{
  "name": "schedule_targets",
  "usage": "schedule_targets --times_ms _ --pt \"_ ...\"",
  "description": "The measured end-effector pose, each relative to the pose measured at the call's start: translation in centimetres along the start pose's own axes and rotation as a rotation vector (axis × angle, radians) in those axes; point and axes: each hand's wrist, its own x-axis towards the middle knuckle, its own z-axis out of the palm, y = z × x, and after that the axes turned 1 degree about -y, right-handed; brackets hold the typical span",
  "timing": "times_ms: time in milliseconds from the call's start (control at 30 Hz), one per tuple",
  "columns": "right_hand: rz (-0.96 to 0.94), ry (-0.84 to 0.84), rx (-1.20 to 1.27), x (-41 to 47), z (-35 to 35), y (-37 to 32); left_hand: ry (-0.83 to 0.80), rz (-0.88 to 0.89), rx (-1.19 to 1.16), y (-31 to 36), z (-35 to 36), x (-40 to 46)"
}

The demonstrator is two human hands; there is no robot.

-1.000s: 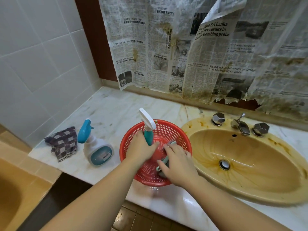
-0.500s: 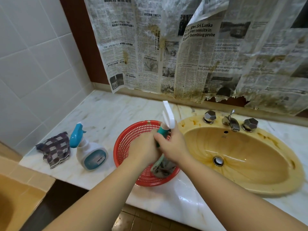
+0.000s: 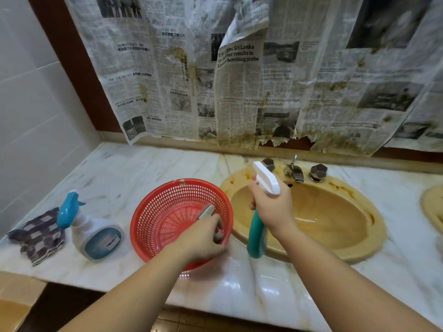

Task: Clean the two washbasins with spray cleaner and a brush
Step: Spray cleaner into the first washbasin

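My right hand (image 3: 272, 207) grips the neck of a teal spray bottle (image 3: 256, 238) with a white trigger head, held over the left rim of the stained yellow washbasin (image 3: 335, 212). Inside the red plastic basket (image 3: 165, 212), my left hand (image 3: 203, 238) grips a pale-handled brush (image 3: 207, 212), most of it hidden under my fingers. The edge of a second yellow basin (image 3: 432, 207) shows at the far right.
A second spray bottle (image 3: 96, 236), white with a blue head, stands left of the basket beside a checked cloth (image 3: 38, 236). Metal tap (image 3: 294, 172) and two knobs sit behind the basin. Stained newspaper (image 3: 239, 80) covers the wall above the marble counter (image 3: 251, 288).
The teal bottle passed from my left hand to my right and came out of the basket to the basin's edge. My left hand went back into the basket onto the brush.
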Motion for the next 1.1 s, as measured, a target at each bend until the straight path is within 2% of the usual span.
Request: schedule_targets --times_ms 133,267,367,533,633,733,900,1100 --pt "0.123 0.046 -0.095 -0.4 -3.3 1.1 -0.048 -0.081 -0.063 -0.7 0.0 0.2" --pt "0.232 0.143 -0.192 0.2 -6.0 3.2 0.040 -0.122 -0.002 -0.5 -0.2 1.3" --pt "0.302 0.170 -0.243 0.8 -7.6 3.8 0.205 -0.213 0.199 0.7 0.6 2.4" --pt "0.309 0.153 -0.301 1.9 -8.8 3.5 0.350 -0.317 0.469 2.0 2.0 2.9" --pt "0.308 0.136 -0.304 2.5 -9.2 3.5 0.487 -0.275 0.551 1.5 3.7 2.4" --pt "0.311 0.136 -0.297 2.9 -9.9 3.3 0.528 -0.142 0.481 1.9 5.9 2.1" --pt "0.317 0.130 -0.281 3.2 -11.0 3.6 0.428 -0.017 0.295 3.7 9.0 1.7" --pt "0.310 0.173 -0.259 3.0 -13.4 4.4 0.085 -0.081 0.118 4.3 10.6 2.1"
